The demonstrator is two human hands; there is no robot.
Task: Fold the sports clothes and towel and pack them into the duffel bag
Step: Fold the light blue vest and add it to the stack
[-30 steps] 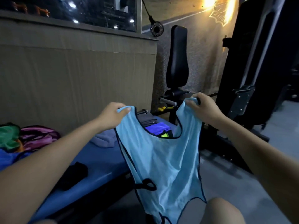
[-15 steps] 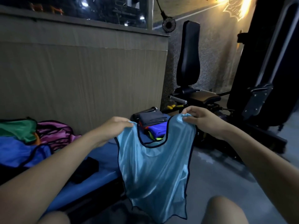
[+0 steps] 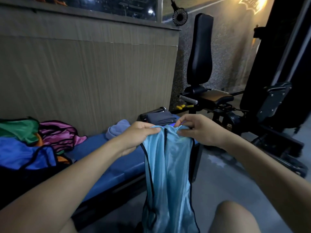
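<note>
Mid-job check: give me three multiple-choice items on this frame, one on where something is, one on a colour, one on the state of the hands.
1. Where does the pile of unfolded bibs lie?
A. on the bench, at the left
B. on the floor by the machine
C. on the machine's seat

2. What colour is the bib held up in front?
A. pink
B. light blue with dark trim
C. green

3. What are the hands doing?
A. both hang idle
B. only the right hand holds the bib
C. left hand and right hand each grip the bib's top edge, close together

Answers:
1 A, the coloured heap sits on the blue bench at the left.
2 B, pale blue cloth with dark edging.
3 C, the fingers of both hands curl round the top of the cloth.
</note>
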